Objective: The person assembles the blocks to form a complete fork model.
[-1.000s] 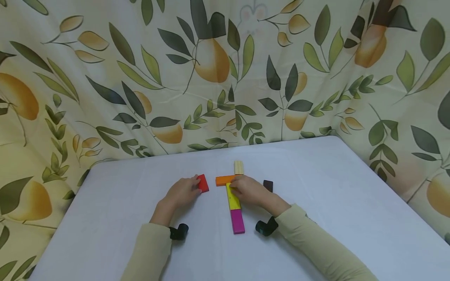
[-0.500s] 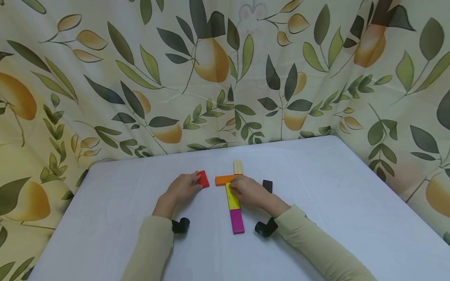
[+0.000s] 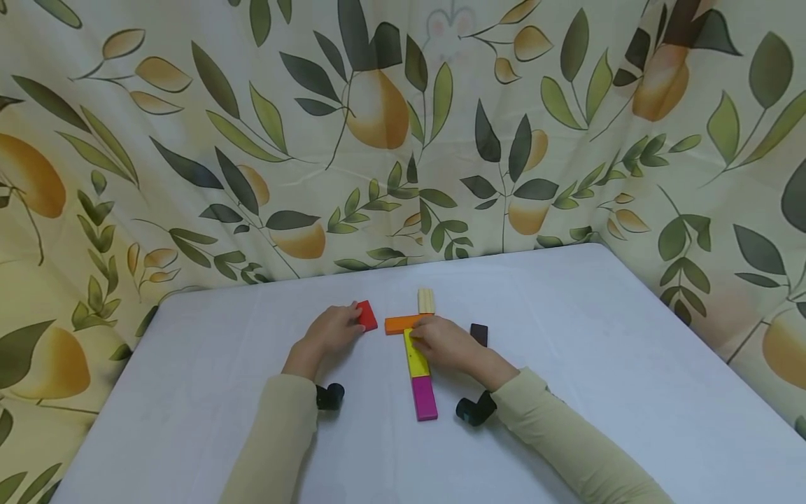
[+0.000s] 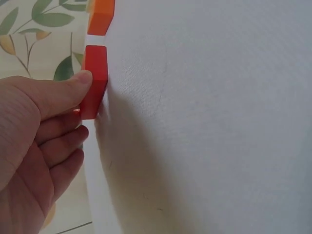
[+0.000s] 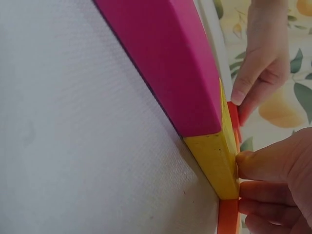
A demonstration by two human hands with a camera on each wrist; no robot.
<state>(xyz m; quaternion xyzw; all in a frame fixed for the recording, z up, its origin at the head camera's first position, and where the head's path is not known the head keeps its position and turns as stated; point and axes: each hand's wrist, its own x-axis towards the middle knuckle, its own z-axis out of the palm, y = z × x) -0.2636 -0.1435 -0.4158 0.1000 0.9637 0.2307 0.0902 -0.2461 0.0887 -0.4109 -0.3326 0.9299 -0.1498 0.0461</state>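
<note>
My left hand (image 3: 332, 329) pinches a red block (image 3: 368, 316) lying on the white tabletop; in the left wrist view the thumb presses on the block's near side. A short gap parts it from the left end of an orange block (image 3: 397, 325). With thumb and fingers, my right hand (image 3: 448, 341) pinches the far part of a yellow block (image 3: 418, 362). The hand hides the orange block's right end. A magenta block (image 3: 425, 399) meets the near end of the yellow one. Beyond the orange block sits a pale, ridged block (image 3: 426, 301).
A black block (image 3: 479, 334) lies just behind my right wrist, partly covered by it. Each wrist wears a black camera, such as the right one (image 3: 475, 409). A fruit-patterned curtain (image 3: 378, 175) hangs behind the white table (image 3: 567, 315).
My left hand has slid the red block slightly away from me and a little to the right. The right hand and the other blocks stay in place.
</note>
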